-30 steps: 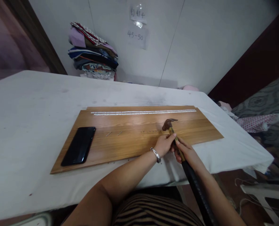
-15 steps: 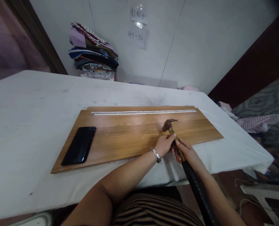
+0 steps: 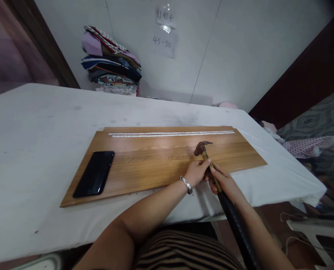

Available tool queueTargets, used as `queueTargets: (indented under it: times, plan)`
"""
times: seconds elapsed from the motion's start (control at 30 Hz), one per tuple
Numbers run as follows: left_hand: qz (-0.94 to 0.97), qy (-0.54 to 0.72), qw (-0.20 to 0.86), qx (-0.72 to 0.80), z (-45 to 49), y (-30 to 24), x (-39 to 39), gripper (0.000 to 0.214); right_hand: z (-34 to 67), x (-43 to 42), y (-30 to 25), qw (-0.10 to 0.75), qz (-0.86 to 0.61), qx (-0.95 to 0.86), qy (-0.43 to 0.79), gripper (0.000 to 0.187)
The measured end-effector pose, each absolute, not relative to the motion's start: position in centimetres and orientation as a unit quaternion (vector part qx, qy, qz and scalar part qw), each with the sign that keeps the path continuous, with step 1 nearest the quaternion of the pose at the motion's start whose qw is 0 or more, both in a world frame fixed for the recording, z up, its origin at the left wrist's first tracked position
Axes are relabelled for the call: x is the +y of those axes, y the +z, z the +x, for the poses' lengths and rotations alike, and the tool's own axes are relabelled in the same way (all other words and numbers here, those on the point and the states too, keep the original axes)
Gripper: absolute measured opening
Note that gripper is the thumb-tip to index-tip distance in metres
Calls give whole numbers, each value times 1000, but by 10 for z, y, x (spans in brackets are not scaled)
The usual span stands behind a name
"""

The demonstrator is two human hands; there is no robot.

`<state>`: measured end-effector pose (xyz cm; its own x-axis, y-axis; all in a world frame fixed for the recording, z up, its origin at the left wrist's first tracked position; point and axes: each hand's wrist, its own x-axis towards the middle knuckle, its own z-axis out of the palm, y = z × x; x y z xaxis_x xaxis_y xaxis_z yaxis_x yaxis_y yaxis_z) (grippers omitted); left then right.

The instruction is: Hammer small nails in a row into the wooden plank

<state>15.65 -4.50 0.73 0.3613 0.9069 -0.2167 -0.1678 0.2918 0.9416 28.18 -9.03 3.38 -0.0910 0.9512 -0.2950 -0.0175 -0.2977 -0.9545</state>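
A claw hammer (image 3: 202, 148) with a rusty head, a yellowish neck and a black grip is held over the near right part of a wooden board (image 3: 144, 174). My right hand (image 3: 223, 182) is closed around the hammer's handle below the head. My left hand (image 3: 196, 172), with a silver bracelet at the wrist, is closed on the handle just under the head, its fingertips partly hidden. Left of the hammer, a row of small dark nail marks (image 3: 179, 157) runs along the board. Two loose nails (image 3: 130, 159) lie farther left.
A black phone (image 3: 94, 174) rests on the board's left end. Two white measuring strips (image 3: 169, 134) run along its far side. The board lies on a white-covered table (image 3: 29, 157). Folded cloth (image 3: 112, 62) is stacked by the wall; a white plastic stool (image 3: 310, 230) stands at lower right.
Both hands and the hammer stay in almost the same place. The whole view has shifted very slightly.
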Motion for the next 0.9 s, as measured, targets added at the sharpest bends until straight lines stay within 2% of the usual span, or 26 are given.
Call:
queueTargets:
  times: [0.5,0.9]
  plan:
    - [451,384,687,422,155,11,-46,53,278,-91,41,397,-544,-430,601,73]
    - [447,379,696,416,155,12,-47,52,279,-92,39,398,-547,-424,603,71]
